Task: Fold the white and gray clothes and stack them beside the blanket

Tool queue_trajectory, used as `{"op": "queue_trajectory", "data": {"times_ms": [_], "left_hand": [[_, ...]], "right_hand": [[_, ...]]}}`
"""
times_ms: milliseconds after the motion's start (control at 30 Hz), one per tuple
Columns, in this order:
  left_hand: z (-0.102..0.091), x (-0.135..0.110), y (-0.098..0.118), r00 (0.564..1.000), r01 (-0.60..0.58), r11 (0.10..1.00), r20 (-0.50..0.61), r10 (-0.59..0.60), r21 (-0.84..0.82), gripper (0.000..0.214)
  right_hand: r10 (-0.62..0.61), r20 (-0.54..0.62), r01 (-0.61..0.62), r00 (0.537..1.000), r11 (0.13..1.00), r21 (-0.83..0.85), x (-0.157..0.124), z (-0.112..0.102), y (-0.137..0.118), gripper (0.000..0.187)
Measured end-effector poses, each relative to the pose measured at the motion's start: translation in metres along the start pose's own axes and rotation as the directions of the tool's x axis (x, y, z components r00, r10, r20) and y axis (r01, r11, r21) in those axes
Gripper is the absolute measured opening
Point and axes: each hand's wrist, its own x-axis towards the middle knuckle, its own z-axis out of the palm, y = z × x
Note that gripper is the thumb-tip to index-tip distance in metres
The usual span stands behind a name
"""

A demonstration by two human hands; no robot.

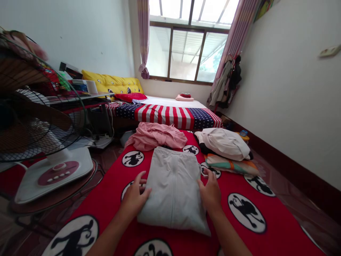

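Note:
A light grey zip-up jacket (162, 192), folded into a rough rectangle, lies flat with its zipper running down the middle. My left hand (134, 195) is at its left edge, fingers spread and curved, the thumb against or just over the cloth. On the opposite edge is my right hand (210, 192), its fingers apart and its thumb by the fabric; whether it touches cannot be made out. Neither hand grips anything. Beneath the jacket spreads a red cloth (218, 231) with black monkey figures in white circles.
Beyond the jacket lies a crumpled pink garment (160, 137). To the right, a white garment (225, 142) rests by a folded orange-and-green cloth (231, 164). A fan (55, 170) stands on a round stool at left. Farther back is a bed (165, 113) under the window.

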Motion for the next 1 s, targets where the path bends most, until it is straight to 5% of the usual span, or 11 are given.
{"op": "queue_trajectory", "data": {"times_ms": [67, 133, 233, 400, 667, 800, 1000], "left_hand": [[0.010, -0.002, 0.017, 0.969, -0.235, 0.955, -0.033, 0.245, 0.178, 0.058], [0.029, -0.001, 0.033, 0.904, -0.428, 0.860, 0.118, 0.412, 0.277, 0.052], [0.065, 0.008, 0.038, 0.873, -0.478, 0.768, 0.325, 0.363, 0.427, 0.056], [0.091, 0.027, 0.009, 0.863, -0.505, 0.626, 0.330, 0.383, 0.595, 0.057], [0.086, 0.024, 0.003, 0.866, -0.497, 0.580, 0.331, 0.374, 0.645, 0.056], [0.066, 0.009, -0.011, 0.870, -0.487, 0.586, 0.299, 0.391, 0.648, 0.053], [0.030, -0.022, -0.043, 0.914, -0.346, 0.684, 0.066, 0.400, 0.642, 0.044]], "right_hand": [[-0.180, 0.034, 0.181, 0.983, 0.982, -0.046, 0.001, 0.001, -0.027, 0.048], [-0.323, 0.185, 0.335, 0.928, 0.942, -0.032, 0.004, 0.013, -0.052, 0.048], [-0.327, 0.425, 0.401, 0.844, 0.911, -0.095, 0.010, 0.040, -0.062, 0.045], [-0.187, 0.535, 0.407, 0.824, 0.852, -0.330, 0.018, 0.069, -0.027, 0.048], [-0.038, 0.562, 0.382, 0.826, 0.771, -0.509, 0.013, 0.064, -0.021, 0.054], [0.078, 0.498, 0.291, 0.864, 0.729, -0.619, 0.007, 0.035, -0.001, 0.057], [0.110, 0.438, 0.248, 0.892, 0.692, -0.678, -0.018, -0.016, 0.029, 0.056]]}}
